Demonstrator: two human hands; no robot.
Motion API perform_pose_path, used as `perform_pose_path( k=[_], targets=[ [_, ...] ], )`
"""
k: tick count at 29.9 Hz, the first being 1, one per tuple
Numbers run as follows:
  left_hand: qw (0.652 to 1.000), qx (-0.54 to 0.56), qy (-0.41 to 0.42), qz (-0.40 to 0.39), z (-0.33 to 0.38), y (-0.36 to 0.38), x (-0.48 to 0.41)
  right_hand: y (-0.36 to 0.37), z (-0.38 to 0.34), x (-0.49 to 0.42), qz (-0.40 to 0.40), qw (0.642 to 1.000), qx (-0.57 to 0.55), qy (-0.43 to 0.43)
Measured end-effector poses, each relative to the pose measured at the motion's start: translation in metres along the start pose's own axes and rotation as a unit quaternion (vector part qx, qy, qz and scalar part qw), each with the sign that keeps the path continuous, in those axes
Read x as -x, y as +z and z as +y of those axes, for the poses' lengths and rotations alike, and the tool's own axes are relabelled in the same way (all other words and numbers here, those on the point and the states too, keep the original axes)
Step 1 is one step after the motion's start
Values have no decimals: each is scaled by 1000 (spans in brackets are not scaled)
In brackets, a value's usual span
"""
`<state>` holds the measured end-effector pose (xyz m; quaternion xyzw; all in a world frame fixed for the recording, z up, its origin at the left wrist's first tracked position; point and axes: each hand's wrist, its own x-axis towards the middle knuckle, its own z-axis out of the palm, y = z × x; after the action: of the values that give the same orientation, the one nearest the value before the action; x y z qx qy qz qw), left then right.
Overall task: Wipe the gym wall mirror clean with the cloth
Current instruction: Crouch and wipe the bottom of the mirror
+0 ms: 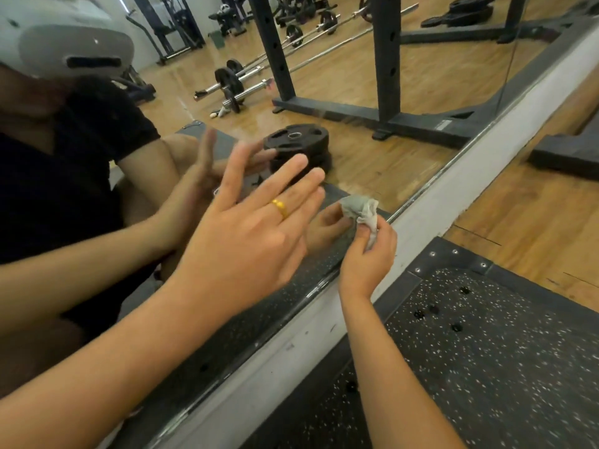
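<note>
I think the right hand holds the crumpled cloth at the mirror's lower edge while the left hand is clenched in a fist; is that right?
Not quite: in the head view the left hand is open and spread, not clenched. The right hand does hold the crumpled cloth at the lower edge of the mirror.

Wood-plank floor, warm tone, glossy. Black rubber mat flecked white, its corner edged by a dark screwed plate. Scuffed white wall strip runs diagonally. Black rack uprights, barbells and stacked weight plates farther off. Dark block at right.
</note>
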<state>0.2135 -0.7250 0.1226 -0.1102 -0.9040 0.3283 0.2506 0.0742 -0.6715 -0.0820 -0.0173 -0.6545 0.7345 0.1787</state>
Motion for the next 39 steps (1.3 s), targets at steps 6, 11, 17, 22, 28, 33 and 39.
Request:
perform_pose_path(
  k=[6, 11, 17, 22, 28, 33, 39],
  targets=[
    [995, 44, -89, -4, -41, -28, 107, 9, -7, 6, 38, 998, -21, 46],
    [988, 77, -130, -26, -22, -39, 141, 4, -6, 3, 33, 999, -9, 11],
    [990, -14, -119, -79, -31, -46, 187, -7, -15, 46, -39, 998, -16, 38],
    [991, -68, -73, -84, -30, -50, 181, 0, -33, 127, -23, 998, -6, 54],
    [993, -71, -66, -65, -31, -44, 185, 5, -34, 100, 22, 996, 48, 78],
    [997, -33, -58, -50, -34, -47, 181, 4, -49, 145, -2, 994, 75, 79],
    [995, -8, -46, -84, -39, -56, 179, 9, -63, 175, 12, 993, 85, 83]
  ],
)
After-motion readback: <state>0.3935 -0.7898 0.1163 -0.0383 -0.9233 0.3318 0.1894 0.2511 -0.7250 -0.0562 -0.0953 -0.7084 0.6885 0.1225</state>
